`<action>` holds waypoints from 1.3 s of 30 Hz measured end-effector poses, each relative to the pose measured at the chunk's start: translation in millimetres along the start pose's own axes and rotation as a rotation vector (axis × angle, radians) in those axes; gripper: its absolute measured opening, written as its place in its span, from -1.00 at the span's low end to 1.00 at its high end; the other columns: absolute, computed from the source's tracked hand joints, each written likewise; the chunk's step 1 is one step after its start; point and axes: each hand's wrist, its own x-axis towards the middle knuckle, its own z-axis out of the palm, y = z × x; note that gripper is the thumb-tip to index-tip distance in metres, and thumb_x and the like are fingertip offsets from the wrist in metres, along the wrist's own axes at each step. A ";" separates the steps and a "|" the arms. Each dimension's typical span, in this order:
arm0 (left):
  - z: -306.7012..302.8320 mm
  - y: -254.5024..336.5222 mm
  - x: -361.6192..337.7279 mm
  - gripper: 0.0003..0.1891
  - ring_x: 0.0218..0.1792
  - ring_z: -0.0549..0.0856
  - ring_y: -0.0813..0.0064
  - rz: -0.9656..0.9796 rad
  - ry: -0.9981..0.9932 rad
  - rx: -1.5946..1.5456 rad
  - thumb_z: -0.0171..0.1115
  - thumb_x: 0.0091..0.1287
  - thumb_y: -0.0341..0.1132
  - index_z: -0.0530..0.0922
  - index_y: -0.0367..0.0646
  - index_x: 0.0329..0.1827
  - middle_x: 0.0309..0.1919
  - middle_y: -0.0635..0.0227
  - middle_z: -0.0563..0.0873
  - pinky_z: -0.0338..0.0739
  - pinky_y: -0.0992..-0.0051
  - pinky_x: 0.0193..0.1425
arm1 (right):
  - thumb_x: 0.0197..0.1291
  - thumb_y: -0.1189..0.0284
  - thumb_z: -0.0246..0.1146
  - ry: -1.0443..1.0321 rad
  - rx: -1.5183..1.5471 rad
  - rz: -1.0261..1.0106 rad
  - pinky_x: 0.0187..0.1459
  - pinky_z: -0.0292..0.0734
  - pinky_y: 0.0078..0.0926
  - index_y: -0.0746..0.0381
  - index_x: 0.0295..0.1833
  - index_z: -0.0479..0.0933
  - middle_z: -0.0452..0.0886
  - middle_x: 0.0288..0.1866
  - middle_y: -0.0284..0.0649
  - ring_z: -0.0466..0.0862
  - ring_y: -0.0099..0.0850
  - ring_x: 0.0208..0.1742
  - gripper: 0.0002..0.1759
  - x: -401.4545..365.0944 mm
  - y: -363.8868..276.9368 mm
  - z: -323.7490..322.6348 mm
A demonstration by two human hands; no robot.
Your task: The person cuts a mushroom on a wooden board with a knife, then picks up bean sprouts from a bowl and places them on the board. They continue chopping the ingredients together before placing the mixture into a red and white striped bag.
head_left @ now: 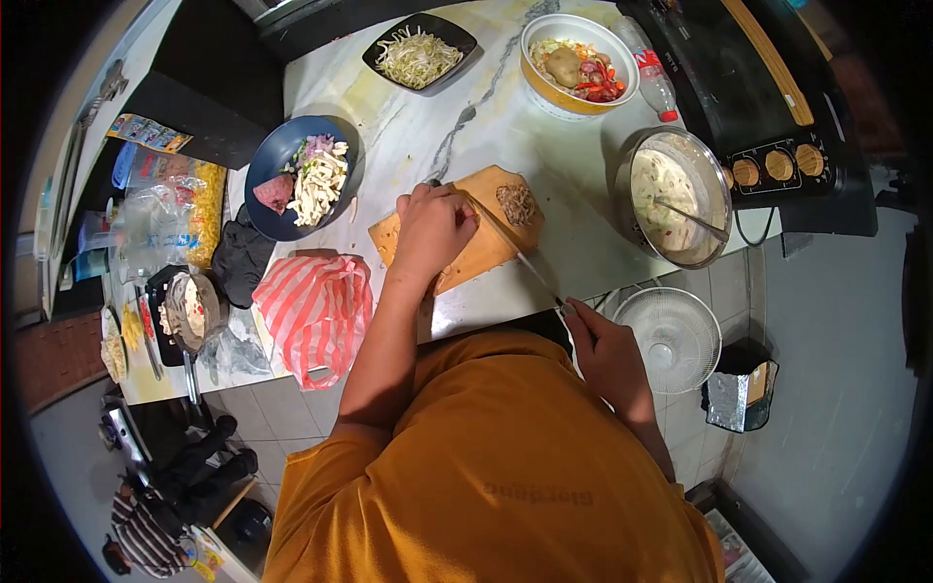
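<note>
My right hand (pixel 607 350) is closed round the handle of a knife (pixel 520 255). The blade points up and left across a wooden cutting board (pixel 466 272). My left hand (pixel 434 230) is over the board's left part with its fingers curled, close to the blade's far end. Something dark shows at its fingertips, but I cannot make out what they hold. A small pile of finely chopped brown food (pixel 517 204) lies on the board's far right part. A few crumbs are scattered near the board's left edge.
Left stands a dark blue plate (pixel 260 170) of chopped food, beside a striped plastic bag (pixel 316 311). Behind are a bowl of bean sprouts (pixel 420 60) and a vegetable bowl (pixel 530 83). A metal bowl of batter (pixel 714 194), bottle (pixel 649 68) and stove (pixel 777 204) stand right.
</note>
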 end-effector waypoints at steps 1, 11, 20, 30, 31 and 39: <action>0.0 0.2 0.0 -0.90 -0.05 0.59 0.21 0.001 -0.001 -0.001 0.40 0.17 -0.26 0.73 -0.05 -0.32 -0.29 0.38 0.74 0.29 0.22 0.08 | 0.49 0.23 0.20 -0.014 -0.023 0.013 -0.41 0.52 -0.24 0.29 0.22 0.63 0.62 -0.55 0.07 0.68 -0.07 -0.53 -0.60 -0.1 -4.1 -1.1; -9.2 2.2 -1.3 -0.90 -0.07 0.63 0.24 -0.032 0.018 -0.015 0.40 0.21 -0.25 0.74 -0.05 -0.35 -0.33 0.37 0.75 0.26 0.23 0.06 | 0.51 0.23 0.17 0.080 -0.109 -0.072 -0.37 0.55 -0.12 0.31 0.23 0.61 0.64 -0.49 0.12 0.70 0.09 -0.41 -0.59 -0.5 0.2 11.4; -44.3 -60.1 123.2 -0.65 -0.29 0.80 0.26 -0.215 0.133 -0.206 0.34 0.23 0.05 0.82 -0.01 -0.22 -0.39 0.30 0.83 0.56 0.33 -0.05 | 0.51 0.25 0.18 0.093 -0.016 0.033 -0.41 0.49 -0.32 0.31 0.26 0.61 0.61 -0.55 0.06 0.63 -0.22 -0.58 -0.59 -12.8 5.8 -2.2; -91.1 -94.6 189.9 -0.64 -0.17 0.79 0.22 -0.176 0.324 0.031 0.29 0.35 0.04 0.80 -0.01 -0.04 -0.23 0.24 0.84 0.46 0.11 0.14 | 0.52 0.27 0.18 0.140 0.064 0.025 -0.45 0.45 -0.40 0.36 0.26 0.60 0.59 -0.57 0.01 0.52 -0.41 -0.62 -0.58 -17.2 21.1 -4.4; -94.7 -90.9 174.2 -0.64 -0.17 0.79 0.22 -0.181 0.317 0.036 0.29 0.35 0.04 0.80 -0.01 -0.04 -0.23 0.24 0.84 0.46 0.11 0.14 | 0.52 0.27 0.18 0.133 0.068 0.030 -0.45 0.45 -0.40 0.36 0.26 0.60 0.59 -0.57 0.01 0.52 -0.41 -0.62 -0.58 -16.6 23.6 -4.2; -71.4 -51.2 9.0 -0.82 -0.26 0.70 0.50 -0.110 0.084 -0.277 0.37 0.33 -0.41 0.72 -0.26 -0.05 -0.27 0.28 0.77 0.56 0.48 -0.10 | 0.51 0.26 0.19 0.094 0.070 -0.009 -0.49 0.39 -0.41 0.33 0.25 0.61 0.53 -0.63 -0.05 0.48 -0.45 -0.64 -0.59 -3.7 22.4 -1.6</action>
